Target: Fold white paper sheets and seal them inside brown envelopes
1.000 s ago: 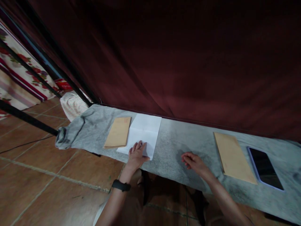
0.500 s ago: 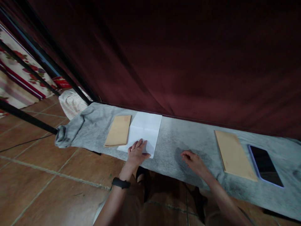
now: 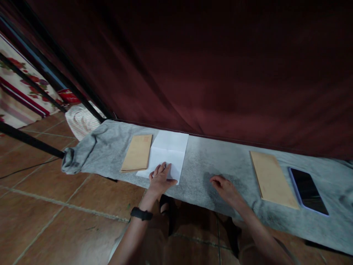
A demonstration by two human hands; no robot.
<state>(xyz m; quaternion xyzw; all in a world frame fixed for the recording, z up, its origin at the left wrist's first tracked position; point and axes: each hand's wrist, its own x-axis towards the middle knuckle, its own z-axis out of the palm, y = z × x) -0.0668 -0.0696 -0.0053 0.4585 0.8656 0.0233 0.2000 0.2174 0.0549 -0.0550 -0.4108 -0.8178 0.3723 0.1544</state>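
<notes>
White paper [image 3: 171,147] with a crease across it lies on the grey cloth, its left side partly under or against a stack of brown envelopes [image 3: 138,152]. My left hand [image 3: 161,180] rests on the near end of the paper, fingers spread and holding nothing. To the right, my right hand [image 3: 224,188] is just over the bare cloth with its fingers curled in; whether anything is inside them is hidden. Farther right lies a second stack of brown envelopes [image 3: 273,180], beside a phone [image 3: 309,191] with a purple edge and a dark screen.
The grey cloth [image 3: 204,158] covers a long, narrow bench. A dark red curtain [image 3: 220,73] hangs right behind it. Black metal bars [image 3: 30,140] and a striped cloth [image 3: 82,119] are at the left. Brown floor tiles [image 3: 68,221] lie below.
The view has shifted slightly, so things on the bench appear a little farther left. Both hands hold nearly the same places and poses.
</notes>
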